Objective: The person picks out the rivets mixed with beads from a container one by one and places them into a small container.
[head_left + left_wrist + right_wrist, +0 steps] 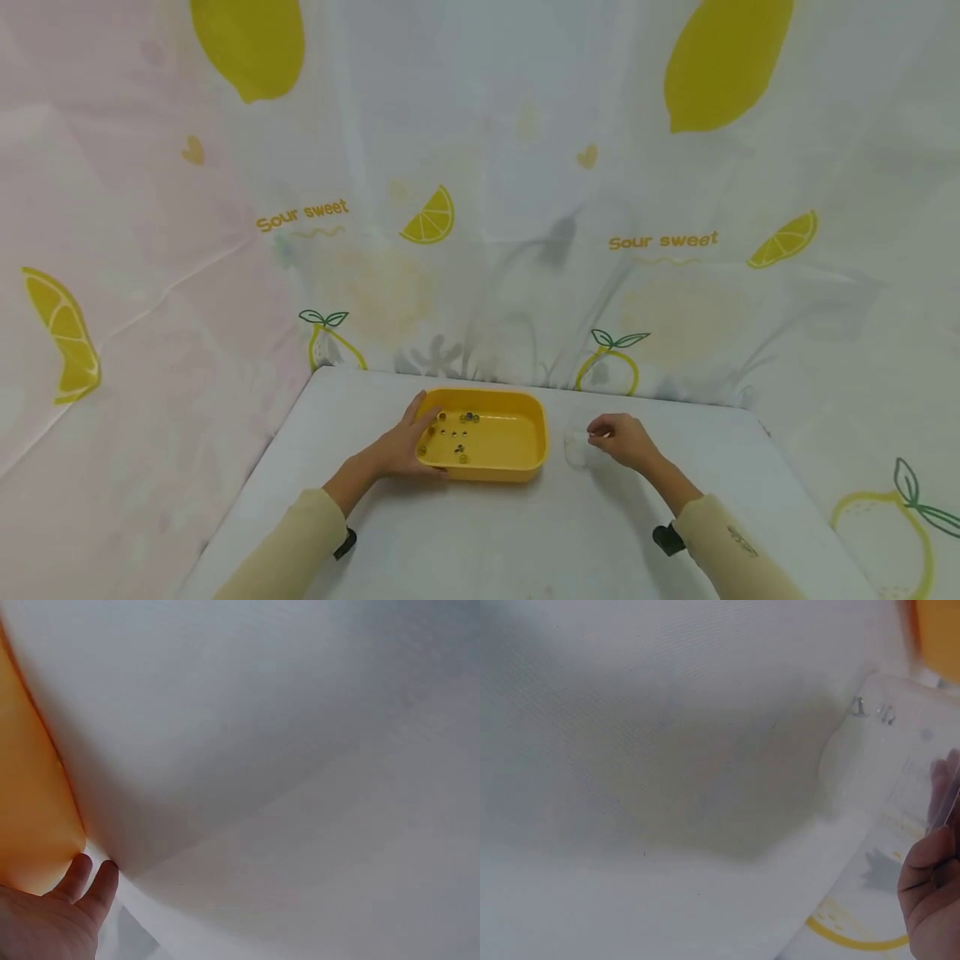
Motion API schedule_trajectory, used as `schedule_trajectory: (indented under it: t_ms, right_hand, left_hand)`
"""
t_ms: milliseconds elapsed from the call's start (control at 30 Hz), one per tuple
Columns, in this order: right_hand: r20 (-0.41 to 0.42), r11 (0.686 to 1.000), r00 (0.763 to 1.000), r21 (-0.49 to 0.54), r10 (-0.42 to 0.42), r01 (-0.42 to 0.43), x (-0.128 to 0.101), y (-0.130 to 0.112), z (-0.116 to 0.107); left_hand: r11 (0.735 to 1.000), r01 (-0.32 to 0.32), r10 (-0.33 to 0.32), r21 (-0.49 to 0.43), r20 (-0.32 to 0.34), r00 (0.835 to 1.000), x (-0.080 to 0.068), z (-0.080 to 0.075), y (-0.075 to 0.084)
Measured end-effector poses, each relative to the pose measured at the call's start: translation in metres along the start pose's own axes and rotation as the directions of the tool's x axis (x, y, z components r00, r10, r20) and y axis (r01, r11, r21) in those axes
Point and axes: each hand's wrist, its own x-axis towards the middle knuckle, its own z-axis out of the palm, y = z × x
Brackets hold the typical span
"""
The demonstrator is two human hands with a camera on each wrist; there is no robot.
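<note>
marbles [452, 435], roughly ten small ones, scattered loose in one yellow tray [517, 471] at the middle of the table [525, 542]; a few look green or dark, too small to count exactly. one clear plastic cup [576, 447] stands just right of the tray, apart from it. two hands in view. left hand [408, 446] grasps the tray's left end, fingers wrapped along its wall, thumb at the rim; left wrist view shows fingertips [79, 876] against the orange-yellow wall. right hand [621, 439] pinches the cup at its rim, fingers curled; right wrist view shows the clear cup wall beside the fingers [930, 877], blurred. both sleeves pale yellow, with a dark strap at each wrist. table is plain white-grey, matte. backdrop [480, 208] is a white and pink sheet draped behind and to both sides, printed with lemons, lemon slices and pear-like outlines. writing on it reads "sour sweet" twice, in orange.
</note>
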Motion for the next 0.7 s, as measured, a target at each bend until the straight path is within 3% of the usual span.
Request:
schedule_trajectory:
  t_ms: [700]
  right_hand:
    - [-0.015, 1.0, 1.0, -0.003, -0.003, 0.003, 0.0004, 0.0023, 0.0029]
  left_hand:
    - [1.0, 0.013, -0.013, 0.001, 0.012, 1.0, 0.0012, 0.0007, 0.0019]
